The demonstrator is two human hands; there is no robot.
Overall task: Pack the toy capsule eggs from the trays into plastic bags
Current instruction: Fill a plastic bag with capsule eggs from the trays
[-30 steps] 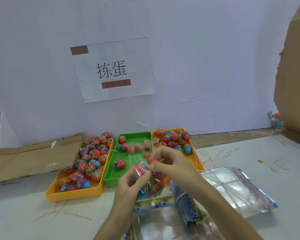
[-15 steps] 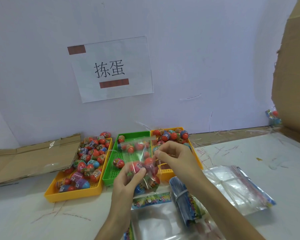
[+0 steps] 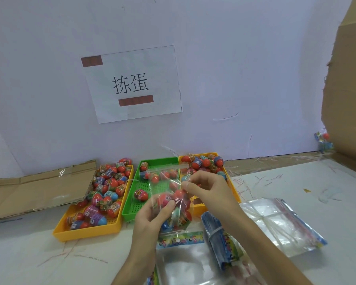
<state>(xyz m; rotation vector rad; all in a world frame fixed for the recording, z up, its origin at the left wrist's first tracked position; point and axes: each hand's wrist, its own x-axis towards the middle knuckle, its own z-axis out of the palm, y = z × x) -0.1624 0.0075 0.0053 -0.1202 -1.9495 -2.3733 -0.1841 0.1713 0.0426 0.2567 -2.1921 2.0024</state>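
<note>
1. Although one clear plastic zip bag (image 3: 169, 182) is already part-filled, the job looks far from done. The bag is held up over the trays between both hands, with several red-topped toy capsule eggs (image 3: 179, 194) bunched in its lower half, and its mouth is apparently not yet sealed. Most eggs are not yet bagged.
2. The left hand (image 3: 150, 221) grips the loaded bottom of the bag, with the thumb pressed on the film over an egg and the fingers curled beneath. The right hand (image 3: 208, 190) pinches the film higher up between thumb and forefinger, its other fingers curled.
3. The left yellow perforated plastic tray (image 3: 86, 231) is crowded with eggs, some spilling past its far rim.
4. The green perforated plastic tray (image 3: 160, 159) in the middle holds only a few, so it looks nearly emptied.
5. The right yellow plastic tray (image 3: 198, 208), partly hidden by the right hand, shows a cluster of eggs at its far end.
6. Near the right forearm lie a tied stack of empty clear bags (image 3: 280, 223) and a banded bundle of blue printed cards (image 3: 220, 241). At the far right, what seems to be a packed bag (image 3: 323, 140) rests beside a brown cardboard panel (image 3: 347, 99).
</note>
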